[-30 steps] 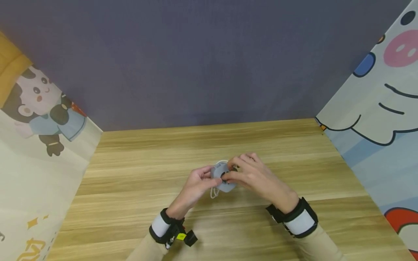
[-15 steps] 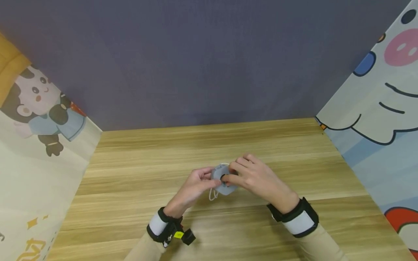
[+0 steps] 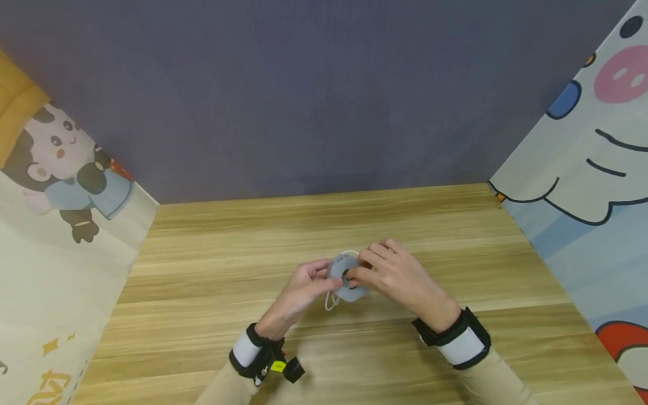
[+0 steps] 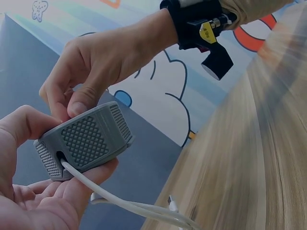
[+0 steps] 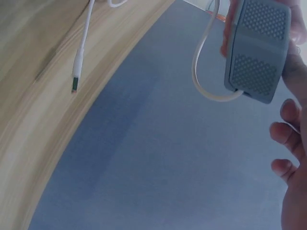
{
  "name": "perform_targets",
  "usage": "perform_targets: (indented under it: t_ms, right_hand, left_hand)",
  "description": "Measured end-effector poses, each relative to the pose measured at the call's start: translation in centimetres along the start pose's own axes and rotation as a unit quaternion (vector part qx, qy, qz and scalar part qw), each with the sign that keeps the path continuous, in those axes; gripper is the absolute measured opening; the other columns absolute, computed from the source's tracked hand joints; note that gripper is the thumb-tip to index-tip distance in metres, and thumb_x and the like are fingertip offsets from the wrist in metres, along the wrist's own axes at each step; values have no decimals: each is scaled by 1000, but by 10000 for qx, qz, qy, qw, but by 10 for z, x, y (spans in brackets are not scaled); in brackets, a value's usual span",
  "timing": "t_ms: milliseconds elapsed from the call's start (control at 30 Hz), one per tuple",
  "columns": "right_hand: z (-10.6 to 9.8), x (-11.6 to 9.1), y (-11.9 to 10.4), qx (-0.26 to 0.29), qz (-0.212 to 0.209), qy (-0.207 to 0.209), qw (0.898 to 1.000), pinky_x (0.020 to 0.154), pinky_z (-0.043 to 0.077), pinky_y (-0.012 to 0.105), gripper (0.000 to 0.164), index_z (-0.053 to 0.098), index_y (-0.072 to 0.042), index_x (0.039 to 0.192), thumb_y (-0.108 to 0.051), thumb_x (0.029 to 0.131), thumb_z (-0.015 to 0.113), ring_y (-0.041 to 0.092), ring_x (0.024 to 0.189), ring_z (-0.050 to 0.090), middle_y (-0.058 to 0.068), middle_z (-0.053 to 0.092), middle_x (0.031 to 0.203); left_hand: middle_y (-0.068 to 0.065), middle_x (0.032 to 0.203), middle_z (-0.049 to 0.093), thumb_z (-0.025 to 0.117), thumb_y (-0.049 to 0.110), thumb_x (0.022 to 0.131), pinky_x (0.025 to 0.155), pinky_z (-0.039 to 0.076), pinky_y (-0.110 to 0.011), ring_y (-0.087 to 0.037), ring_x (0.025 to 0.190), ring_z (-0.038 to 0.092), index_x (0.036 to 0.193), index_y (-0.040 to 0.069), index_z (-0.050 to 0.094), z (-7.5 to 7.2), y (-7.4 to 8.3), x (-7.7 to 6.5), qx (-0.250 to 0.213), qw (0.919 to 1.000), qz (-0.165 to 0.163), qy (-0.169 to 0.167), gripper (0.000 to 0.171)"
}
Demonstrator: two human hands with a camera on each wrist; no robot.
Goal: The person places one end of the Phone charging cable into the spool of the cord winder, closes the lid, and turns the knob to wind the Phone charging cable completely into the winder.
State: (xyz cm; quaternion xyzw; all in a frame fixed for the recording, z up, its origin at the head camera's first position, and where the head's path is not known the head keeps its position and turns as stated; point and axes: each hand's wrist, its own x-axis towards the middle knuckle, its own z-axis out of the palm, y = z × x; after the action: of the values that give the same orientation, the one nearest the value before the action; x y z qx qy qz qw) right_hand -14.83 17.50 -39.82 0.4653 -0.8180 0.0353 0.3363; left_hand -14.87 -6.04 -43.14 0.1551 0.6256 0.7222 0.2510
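Note:
Above the wooden table I see a grey cable winder (image 3: 351,295), many-sided with a round hole in its face. My left hand (image 3: 298,292) grips it from the left, thumb on the face and fingers behind. From the right, my right hand (image 3: 397,275) pinches the winder's rim near the hole, its thumb at the opening. Bumpy texture covers the winder's side in the left wrist view, where a white cable (image 4: 117,200) leaves through a slot. In the right wrist view a white USB plug (image 5: 77,69) hangs at the cable's end. My right fingertips are partly hidden.
The wooden table (image 3: 228,242) spreads beneath both hands. A dark blue-grey panel (image 3: 314,101) rises at the back. Cartoon-printed panels stand on the left (image 3: 71,185) and right (image 3: 582,169). Each wrist wears a black strap.
The winder shifts and tilts slightly between my hands. My right fingers move a little at its rim and hole, while my left hand keeps its grip.

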Motion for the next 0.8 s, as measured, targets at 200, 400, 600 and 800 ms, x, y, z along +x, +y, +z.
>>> perform_targets:
  t_ms: [200,400,600,800]
  right_hand:
    - [4,0,-3,44,273,267,9993,77,51,35,36,76,-23,92,-46,104,51,16,78,54,-4,57,86]
    - [8,-1,-7,234,621,585,9961,74,50,36,37,76,-19,91,-47,103,55,17,77,57,-4,64,85]
    - [12,1,-11,310,765,975,9918,69,45,36,37,76,-17,88,-45,104,56,19,74,57,-2,64,83]
    - [14,1,-14,313,962,1066,9891,69,45,38,38,75,-16,90,-45,105,55,20,73,55,-1,63,86]
  left_hand:
    - [-29,138,61,62,7,95,100,57,-36,-23,115,69,146,-13,46,2,-1,0,-18,9999,34,161,57]
    - [-29,142,58,61,8,96,103,56,-38,-23,119,68,148,-13,42,2,-3,0,-81,9997,70,223,59]
    - [-29,144,56,61,9,97,100,57,-34,-22,119,67,149,-13,40,2,-4,1,-175,9994,91,302,61]
    - [-30,144,55,59,7,98,97,58,-30,-22,119,67,150,-14,39,3,-4,1,-270,9988,152,370,60]
